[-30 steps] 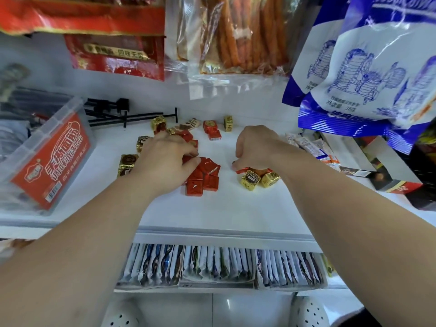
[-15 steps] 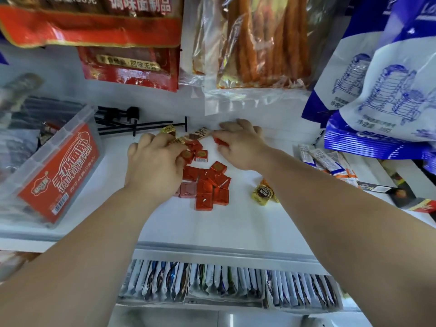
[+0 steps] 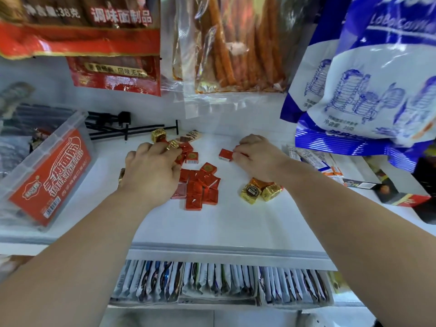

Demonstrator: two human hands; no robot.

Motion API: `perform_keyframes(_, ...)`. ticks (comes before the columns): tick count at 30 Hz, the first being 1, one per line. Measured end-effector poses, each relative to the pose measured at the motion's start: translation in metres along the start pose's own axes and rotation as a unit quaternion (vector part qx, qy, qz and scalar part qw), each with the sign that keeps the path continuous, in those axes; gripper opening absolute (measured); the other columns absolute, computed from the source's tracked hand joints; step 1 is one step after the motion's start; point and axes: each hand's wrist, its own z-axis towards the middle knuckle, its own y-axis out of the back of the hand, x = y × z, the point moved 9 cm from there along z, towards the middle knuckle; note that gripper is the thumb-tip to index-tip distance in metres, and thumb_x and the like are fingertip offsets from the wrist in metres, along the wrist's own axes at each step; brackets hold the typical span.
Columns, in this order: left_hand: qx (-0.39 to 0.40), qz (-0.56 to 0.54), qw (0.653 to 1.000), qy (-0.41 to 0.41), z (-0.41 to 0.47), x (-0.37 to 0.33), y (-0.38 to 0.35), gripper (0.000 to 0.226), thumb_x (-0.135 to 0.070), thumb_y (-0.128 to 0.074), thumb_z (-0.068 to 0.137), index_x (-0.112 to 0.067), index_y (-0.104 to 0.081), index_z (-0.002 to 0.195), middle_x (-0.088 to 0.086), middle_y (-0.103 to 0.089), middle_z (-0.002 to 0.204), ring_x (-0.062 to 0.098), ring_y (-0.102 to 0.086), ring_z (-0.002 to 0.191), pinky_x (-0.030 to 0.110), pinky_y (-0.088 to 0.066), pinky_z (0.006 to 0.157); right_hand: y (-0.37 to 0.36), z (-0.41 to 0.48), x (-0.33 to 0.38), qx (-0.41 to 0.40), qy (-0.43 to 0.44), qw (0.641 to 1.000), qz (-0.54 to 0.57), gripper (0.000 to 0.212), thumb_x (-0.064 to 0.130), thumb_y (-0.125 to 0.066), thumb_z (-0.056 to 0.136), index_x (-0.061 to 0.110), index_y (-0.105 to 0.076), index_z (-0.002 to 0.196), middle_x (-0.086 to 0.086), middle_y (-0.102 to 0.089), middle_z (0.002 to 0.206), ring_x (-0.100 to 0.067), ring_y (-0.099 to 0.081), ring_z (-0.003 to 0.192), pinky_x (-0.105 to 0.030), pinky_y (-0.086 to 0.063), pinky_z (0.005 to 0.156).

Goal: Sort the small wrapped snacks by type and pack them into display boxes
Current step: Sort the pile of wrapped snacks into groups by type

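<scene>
Fingers (image 3: pixel 238 152) of right hand (image 3: pixel 257 156) hide part of a red packet (image 3: pixel 225 154).

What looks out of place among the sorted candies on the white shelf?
One pink square lies at the left edge of the red squares pile, beside the left hand. Its paler colour differs from its neighbours; whether it is another type, I cannot tell.

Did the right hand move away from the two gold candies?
Yes. The right hand was resting right over the gold candies a second ago; now it sits farther back on the shelf, pinching a red candy.
</scene>
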Motion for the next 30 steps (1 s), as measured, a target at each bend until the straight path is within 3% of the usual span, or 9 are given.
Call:
perform_keyframes(2,0.004,0.006,1.0,-0.005,-0.003,-0.002,0.0,0.041,-0.035,-0.049,0.093,-0.029,-0.056,0.133,0.002,-0.057,0.131,0.033,-0.046,0.117,0.05,-0.038,0.096,0.002,-0.012,-0.011,-0.008,-0.01,1.0,-0.014,0.055,0.059,-0.025,0.094,0.028,-0.063,0.119,0.003,-0.056,0.126,-0.023,-0.05,0.119,-0.045,-0.043,0.103)
perform_keyframes(4,0.01,0.008,1.0,-0.002,-0.005,-0.002,0.0,0.042,-0.034,-0.048,0.094,-0.029,-0.055,0.135,0.002,-0.055,0.135,0.033,-0.044,0.121,0.051,-0.037,0.099,0.004,-0.026,-0.015,-0.01,0.0,0.999,-0.038,0.045,0.048,-0.034,0.1,0.024,-0.064,0.123,0.001,-0.056,0.13,-0.022,-0.047,0.124,-0.044,-0.04,0.106)
perform_keyframes(8,0.017,-0.006,1.0,0.008,-0.007,-0.001,0.001,0.043,-0.033,-0.045,0.097,-0.029,-0.05,0.14,0.003,-0.048,0.145,0.031,-0.038,0.131,0.05,-0.032,0.106,0.01,-0.052,-0.009,-0.031,0.039,0.997,-0.067,0.037,0.04,-0.045,0.1,0.018,-0.067,0.119,-0.001,-0.058,0.129,-0.017,-0.042,0.126,-0.028,-0.029,0.108)
perform_keyframes(12,0.001,-0.041,0.999,0.013,-0.009,0.006,0.007,0.041,-0.029,-0.046,0.098,-0.024,-0.052,0.139,0.005,-0.053,0.14,0.033,-0.041,0.128,0.05,-0.034,0.106,0.01,-0.053,-0.002,-0.061,0.024,0.996,-0.063,0.047,0.051,-0.042,0.099,0.03,-0.048,0.141,0.002,-0.041,0.151,-0.022,-0.031,0.139,-0.04,-0.027,0.114)
perform_keyframes(15,-0.007,-0.06,0.997,0.056,-0.01,0.029,0.014,0.042,-0.028,-0.048,0.097,-0.021,-0.052,0.138,0.007,-0.055,0.137,0.036,-0.044,0.123,0.049,-0.04,0.1,0.009,-0.026,0.027,-0.064,0.059,0.996,-0.032,0.048,0.049,-0.038,0.102,0.03,-0.043,0.146,0.003,-0.036,0.156,-0.02,-0.027,0.144,-0.038,-0.024,0.115)
perform_keyframes(21,0.008,-0.097,0.988,0.121,-0.014,0.073,0.016,0.036,-0.025,-0.049,0.096,-0.022,-0.058,0.131,0.014,-0.061,0.126,0.038,-0.052,0.113,0.046,-0.048,0.094,-0.008,0.048,0.092,-0.026,0.124,0.992,-0.014,0.043,0.019,-0.04,0.101,0.017,-0.043,0.144,-0.007,-0.046,0.148,-0.028,-0.039,0.136,-0.047,-0.037,0.109)
perform_keyframes(26,0.017,-0.194,0.973,0.123,-0.019,0.083,0.011,0.035,-0.023,-0.052,0.095,-0.026,-0.058,0.13,0.01,-0.065,0.117,0.033,-0.059,0.104,0.045,-0.054,0.087,-0.018,0.086,0.093,0.03,0.093,0.993,-0.06,0.061,0.008,-0.041,0.097,0.027,-0.028,0.154,0.001,-0.028,0.16,-0.026,-0.031,0.144,-0.047,-0.034,0.113)
perform_keyframes(28,0.022,-0.206,0.97,0.13,-0.018,0.085,0.01,0.035,-0.024,-0.055,0.094,-0.028,-0.059,0.129,0.007,-0.068,0.113,0.031,-0.06,0.103,0.044,-0.054,0.087,-0.017,0.094,0.088,0.001,0.083,0.992,-0.09,0.057,0.012,-0.046,0.096,0.031,-0.038,0.149,0.0,-0.038,0.154,-0.028,-0.039,0.137,-0.047,-0.039,0.107)
perform_keyframes(30,0.019,-0.202,0.97,0.137,-0.015,0.085,0.01,0.037,-0.029,-0.059,0.092,-0.028,-0.059,0.128,0.006,-0.068,0.114,0.03,-0.06,0.104,0.043,-0.054,0.087,-0.009,0.098,0.084,-0.059,0.078,0.989,-0.113,0.038,0.023,-0.052,0.095,0.029,-0.058,0.132,-0.003,-0.055,0.133,-0.03,-0.051,0.119,-0.044,-0.047,0.096)
